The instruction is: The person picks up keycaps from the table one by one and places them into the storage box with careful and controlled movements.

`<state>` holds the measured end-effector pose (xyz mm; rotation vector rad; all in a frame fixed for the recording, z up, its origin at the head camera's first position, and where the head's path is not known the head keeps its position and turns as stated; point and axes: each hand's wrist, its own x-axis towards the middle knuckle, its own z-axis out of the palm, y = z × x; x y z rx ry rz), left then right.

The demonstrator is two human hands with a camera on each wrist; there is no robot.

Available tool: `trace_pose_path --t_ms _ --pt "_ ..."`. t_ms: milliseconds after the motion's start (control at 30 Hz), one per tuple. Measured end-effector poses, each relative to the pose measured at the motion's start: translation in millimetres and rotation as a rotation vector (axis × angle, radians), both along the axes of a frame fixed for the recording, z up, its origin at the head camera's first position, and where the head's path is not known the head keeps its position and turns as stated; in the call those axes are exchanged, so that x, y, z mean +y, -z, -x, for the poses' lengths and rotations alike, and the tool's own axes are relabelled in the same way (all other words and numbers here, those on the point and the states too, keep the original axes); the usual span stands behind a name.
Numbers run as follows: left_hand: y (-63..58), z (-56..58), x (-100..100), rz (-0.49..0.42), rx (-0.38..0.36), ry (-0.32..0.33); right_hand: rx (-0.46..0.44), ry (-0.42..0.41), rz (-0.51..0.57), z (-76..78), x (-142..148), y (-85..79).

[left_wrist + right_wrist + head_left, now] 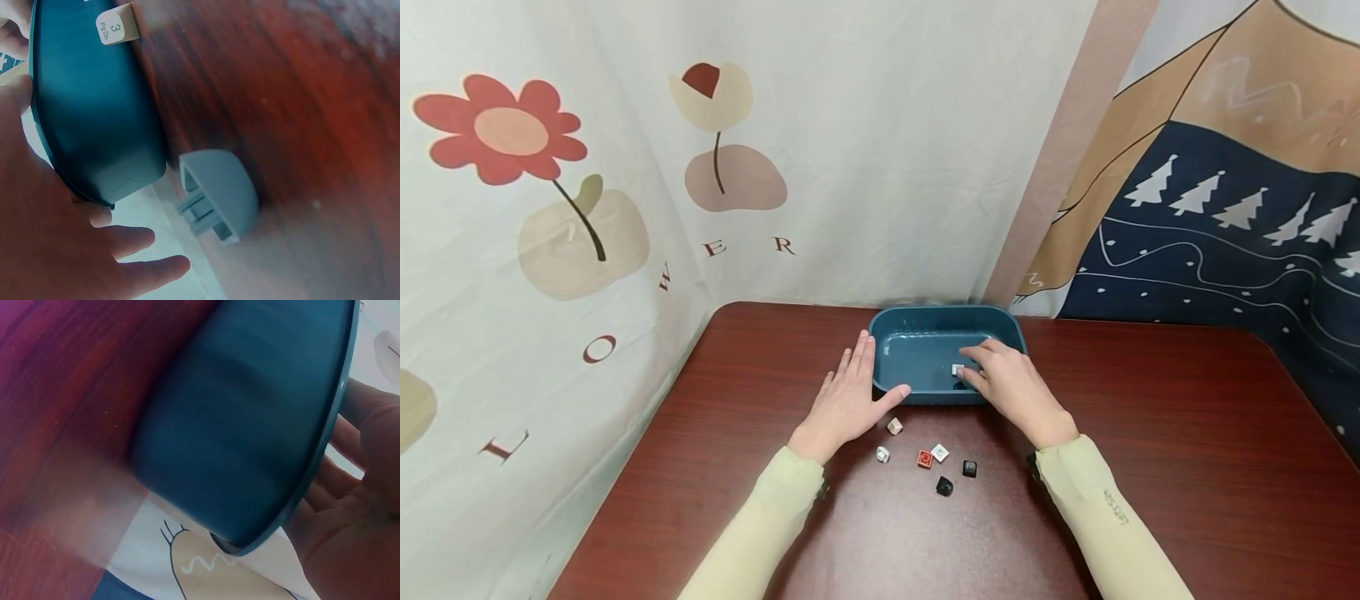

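A dark blue-green plastic basin [947, 398] stands on the table. My left hand [847, 398] has its fingers straight and touches the basin's left rim. My right hand [1017, 385] reaches over the basin's right side, thumb and forefinger apart. Beside the thumb tip, inside the basin, is a small white keycap [957, 369]. In front of the basin lie a cream keycap [117, 26] marked "3 PgDn", a pale keycap [220, 195] on its side, a red keycap [924, 459], a white keycap [940, 453] and two black keycaps [970, 468].
The reddish-brown wooden table [1150, 450] extends to both sides of the basin. A printed curtain [880, 167] with flowers and letters hangs behind it, and a dark blue panel with trees [1210, 250] is at the right.
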<state>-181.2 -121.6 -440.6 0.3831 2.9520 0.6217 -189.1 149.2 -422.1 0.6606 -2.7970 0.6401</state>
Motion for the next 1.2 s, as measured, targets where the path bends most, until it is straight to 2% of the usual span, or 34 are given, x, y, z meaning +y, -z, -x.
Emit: trace_pose_path --t_ms 233,500,733,1200 --pt "0.1 -0.3 -0.2 0.005 -0.007 0.003 0.09 -0.005 0.02 -9.3 1.4 -7.3" --pt "-0.9 -0.6 -0.7 0.002 -0.009 0.005 0.168 -0.051 0.039 -35.5 1.1 -15.2" --pt "-0.4 -0.1 -0.8 0.0 -0.007 0.009 0.227 -0.071 0.061 -55.4 1.2 -10.2" --pt "0.1 0.1 -0.7 -0.006 -0.005 0.004 0.223 -0.143 -0.048 -83.1 -0.4 5.1"
